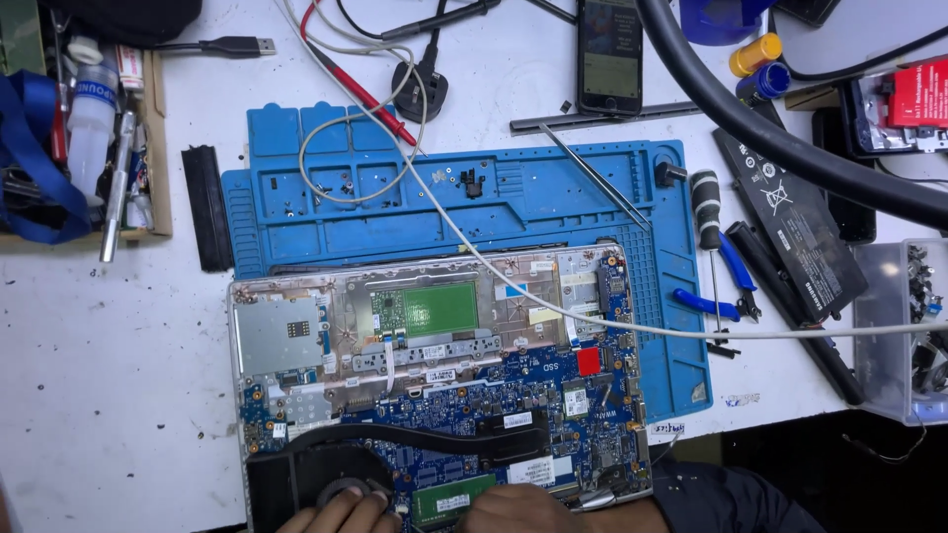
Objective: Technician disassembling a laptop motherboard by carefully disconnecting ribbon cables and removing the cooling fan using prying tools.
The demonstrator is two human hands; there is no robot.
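1. Hands first: both sit at the bottom edge of the view, resting on the near side of an opened laptop (434, 385) whose blue circuit board is bared.
2. The left hand (341, 513) lies on the black cooling fan (316, 479) at the laptop's near left corner; its fingers are curled together, tips touching the round grey hub, pinching nothing that I can see.
3. The right hand (513, 511) rests just beside a green memory module (452, 500), knuckles up and fingers folded under; whether it grips anything I cannot tell. A dark sleeve (721, 498) follows it off to the right.
4. The laptop lies partly on a blue repair mat (474, 188), which sits on a white, scuffed table (99, 375).
5. A thin white cable (513, 286) runs diagonally over the mat and across the laptop's far right part.
6. To the right of the mat lie a black-handled screwdriver (705, 212), blue-handled pliers (726, 286) and a flat black battery pack (790, 227).
7. A phone (609, 54) stands at the far edge, with a thick black hose (790, 138) curving near it.
8. A cardboard box of tools (89, 128) sits far left.
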